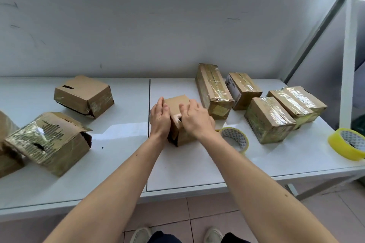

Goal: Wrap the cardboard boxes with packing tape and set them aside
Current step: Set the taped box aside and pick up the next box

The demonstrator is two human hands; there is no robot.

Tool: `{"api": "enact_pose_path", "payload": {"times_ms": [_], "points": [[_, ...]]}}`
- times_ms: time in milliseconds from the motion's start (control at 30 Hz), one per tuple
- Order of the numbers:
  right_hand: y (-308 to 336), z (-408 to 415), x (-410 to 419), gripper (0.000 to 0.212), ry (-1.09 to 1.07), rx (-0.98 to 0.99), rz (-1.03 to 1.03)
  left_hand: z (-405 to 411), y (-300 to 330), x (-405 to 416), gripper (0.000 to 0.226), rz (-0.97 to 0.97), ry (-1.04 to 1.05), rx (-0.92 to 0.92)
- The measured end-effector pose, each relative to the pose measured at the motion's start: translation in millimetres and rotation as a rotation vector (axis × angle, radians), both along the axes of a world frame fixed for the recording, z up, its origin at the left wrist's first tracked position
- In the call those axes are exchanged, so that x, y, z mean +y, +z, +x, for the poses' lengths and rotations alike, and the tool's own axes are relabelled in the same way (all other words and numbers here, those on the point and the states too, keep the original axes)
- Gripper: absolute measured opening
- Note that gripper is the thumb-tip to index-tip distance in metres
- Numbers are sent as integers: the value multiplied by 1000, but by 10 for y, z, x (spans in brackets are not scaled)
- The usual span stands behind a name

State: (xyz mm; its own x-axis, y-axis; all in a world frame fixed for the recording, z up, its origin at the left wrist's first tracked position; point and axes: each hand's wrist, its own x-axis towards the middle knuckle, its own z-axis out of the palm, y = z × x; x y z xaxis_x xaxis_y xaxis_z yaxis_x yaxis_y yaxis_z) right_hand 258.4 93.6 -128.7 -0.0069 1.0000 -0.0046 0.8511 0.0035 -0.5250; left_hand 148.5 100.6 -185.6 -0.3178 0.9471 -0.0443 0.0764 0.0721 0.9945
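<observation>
The bench [197,167] is seen to be white, smooth and a little shiny. The small box [176,104] is made of plain brown cardboard, matt. The boxes on the right [269,119] are covered in glossy, wrinkled tape. The boxes on the left [49,140] are torn cardboard with rough tape marks. The tape rolls [346,147] are shiny yellow plastic. The wall [158,35] is painted white, matt and scuffed.

Cardboard boxes: 8 total on the white table [118,163]. 4 taped ones at 2 o'clock: long box [214,90], small box [244,89], front box [269,120], far-right box [298,103]. 1 plain box [176,102] at center; 3 worn ones at 9-10 o'clock: back box [84,95], torn box [49,142], edge box [7,150], partly cut off. Tape rolls: 2, near roll [236,139] and yellow roll [347,144], both approx 3 o'clock.
</observation>
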Motion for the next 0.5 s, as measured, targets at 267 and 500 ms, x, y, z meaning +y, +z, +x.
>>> {"api": "enact_pose_path", "payload": {"times_ms": [267,500], "points": [[-239,-66,111,77,-61,-99,-36,8,-219,153,39,69,52,45],[-190,97,22,95,82,-114,-120,36,-176,135,36,42,3,-64]]}}
